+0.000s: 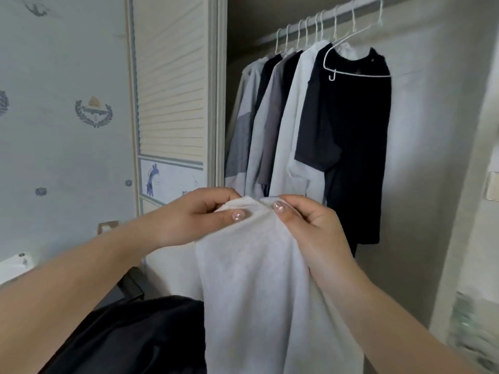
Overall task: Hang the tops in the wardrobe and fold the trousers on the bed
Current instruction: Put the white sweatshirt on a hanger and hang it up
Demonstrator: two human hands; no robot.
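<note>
Both hands, left hand (199,214) and right hand (305,225), pinch the white top (251,279) at its upper edge, below the wardrobe rail (351,9). I judge a thin pinch could slip, dropping it before it reaches the empty hanger (353,58) on that rail.

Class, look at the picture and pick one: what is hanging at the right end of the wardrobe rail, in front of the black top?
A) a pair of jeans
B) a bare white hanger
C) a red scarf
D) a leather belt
B: a bare white hanger hangs from the rail in front of the black top, with no garment on it.
</note>
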